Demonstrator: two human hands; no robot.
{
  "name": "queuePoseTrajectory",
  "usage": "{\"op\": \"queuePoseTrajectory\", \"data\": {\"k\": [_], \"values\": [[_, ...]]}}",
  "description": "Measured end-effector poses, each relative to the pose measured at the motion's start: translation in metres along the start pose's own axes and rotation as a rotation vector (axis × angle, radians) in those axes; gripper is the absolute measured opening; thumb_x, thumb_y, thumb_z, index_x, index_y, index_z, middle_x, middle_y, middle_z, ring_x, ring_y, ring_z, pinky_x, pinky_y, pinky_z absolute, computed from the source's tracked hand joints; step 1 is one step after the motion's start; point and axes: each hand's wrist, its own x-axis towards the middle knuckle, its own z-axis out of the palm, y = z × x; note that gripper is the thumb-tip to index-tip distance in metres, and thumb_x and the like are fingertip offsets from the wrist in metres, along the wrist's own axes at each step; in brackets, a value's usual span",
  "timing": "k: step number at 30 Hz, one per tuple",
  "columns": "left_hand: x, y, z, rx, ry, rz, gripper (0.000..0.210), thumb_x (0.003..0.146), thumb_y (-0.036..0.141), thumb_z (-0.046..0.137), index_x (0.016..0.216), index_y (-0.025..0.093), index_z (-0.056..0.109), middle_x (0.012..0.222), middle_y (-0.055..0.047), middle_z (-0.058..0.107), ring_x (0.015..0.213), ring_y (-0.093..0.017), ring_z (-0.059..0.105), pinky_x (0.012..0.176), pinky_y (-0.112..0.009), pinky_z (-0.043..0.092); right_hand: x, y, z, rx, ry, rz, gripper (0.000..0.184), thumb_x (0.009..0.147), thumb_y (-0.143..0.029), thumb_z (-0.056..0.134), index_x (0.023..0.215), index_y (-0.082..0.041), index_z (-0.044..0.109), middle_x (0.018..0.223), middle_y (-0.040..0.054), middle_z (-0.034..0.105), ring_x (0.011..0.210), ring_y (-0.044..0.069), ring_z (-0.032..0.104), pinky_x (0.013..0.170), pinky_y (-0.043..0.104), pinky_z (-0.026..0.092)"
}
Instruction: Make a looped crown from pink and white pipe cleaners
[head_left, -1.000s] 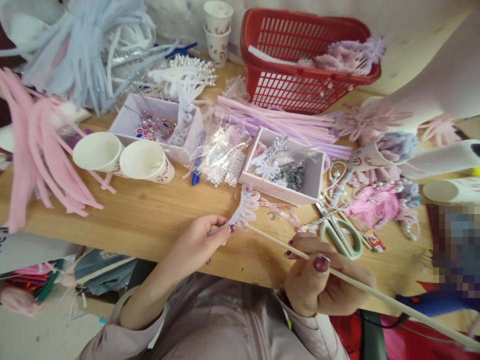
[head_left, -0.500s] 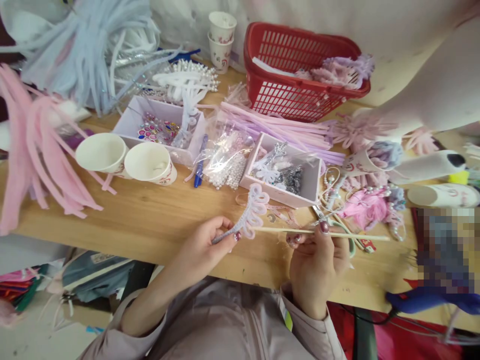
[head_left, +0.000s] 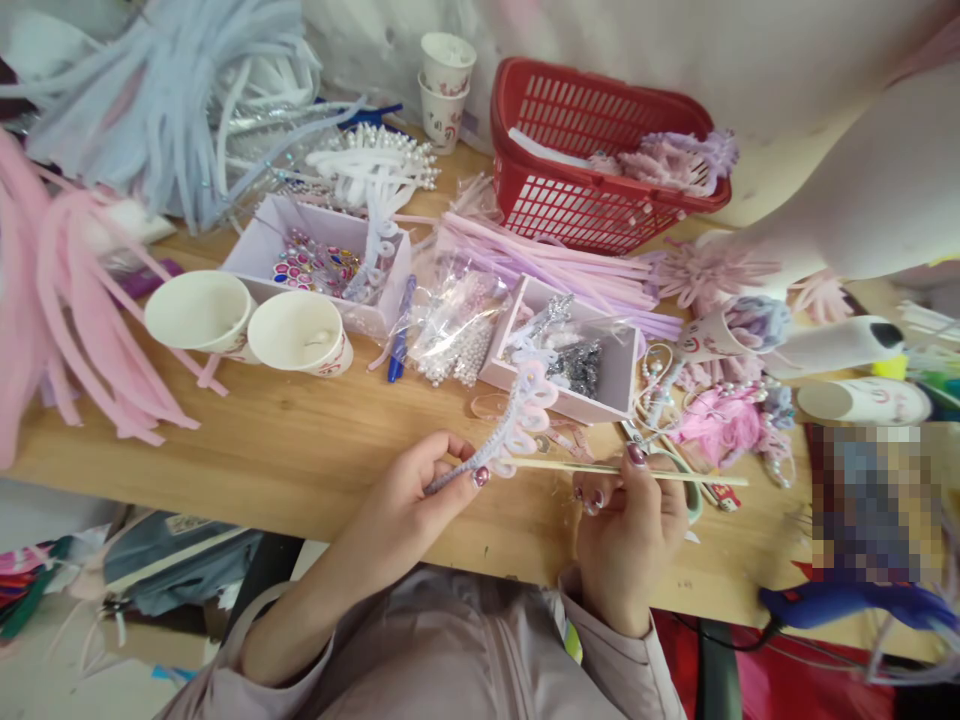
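Looped lilac pipe-cleaner piece point(head_left: 517, 420), pinched at its lower stem between thumb and fingertips of the left hand point(head_left: 409, 500), held just above the desk point(head_left: 300, 440) and tilted up to the right. Thin wooden stick point(head_left: 637, 470), gripped near its left end by the right hand point(head_left: 626, 530), thumb on top, lying level and running off to the right; its left tip touching or just beside the foot of the looped piece, which of the two not clear. Both hands closed on what they hold.

Just beyond the hands: a shallow white box point(head_left: 600, 385) of silver and white trims, and a clear bag of pearl beads point(head_left: 457, 335) with a blue pen point(head_left: 399, 330) alongside. Beyond the left hand, two paper cups point(head_left: 247, 330) lying on their sides, red print on them too small to read. Further beyond the right hand, a red basket point(head_left: 592, 190) with lilac fuzzy pieces. Right of the right hand, scissors point(head_left: 686, 480) partly hidden under the stick, and a pink fluffy bundle point(head_left: 720, 420). Far left of the left hand, pink pipe cleaners point(head_left: 67, 300).
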Motion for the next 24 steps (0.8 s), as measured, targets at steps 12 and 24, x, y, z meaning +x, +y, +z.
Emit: {"op": "queuePoseTrajectory", "data": {"k": [12, 24], "values": [[0.003, 0.002, 0.004, -0.126, -0.011, 0.045, 0.028, 0.092, 0.048, 0.062, 0.094, 0.022, 0.054, 0.057, 0.012, 0.038, 0.046, -0.007, 0.026, 0.044, -0.022, 0.02, 0.005, 0.0, -0.001, 0.031, 0.001, 0.037, 0.034, 0.078, -0.026, 0.074, 0.062, -0.021, 0.044, 0.039, -0.013, 0.041, 0.035, 0.004, 0.033, 0.042, 0.019, 0.031], [0.002, 0.007, 0.01, -0.09, 0.069, 0.059, 0.027, 0.091, 0.045, 0.062, 0.095, 0.02, 0.052, 0.056, 0.012, 0.039, 0.045, -0.006, 0.029, 0.044, -0.021, 0.023, 0.002, -0.001, -0.015, 0.073, -0.186, 0.13, 0.052, 0.084, -0.034, 0.072, 0.052, -0.021, 0.033, 0.034, -0.0106, 0.033, 0.031, 0.005, 0.026, 0.036, 0.02, 0.022]]}}
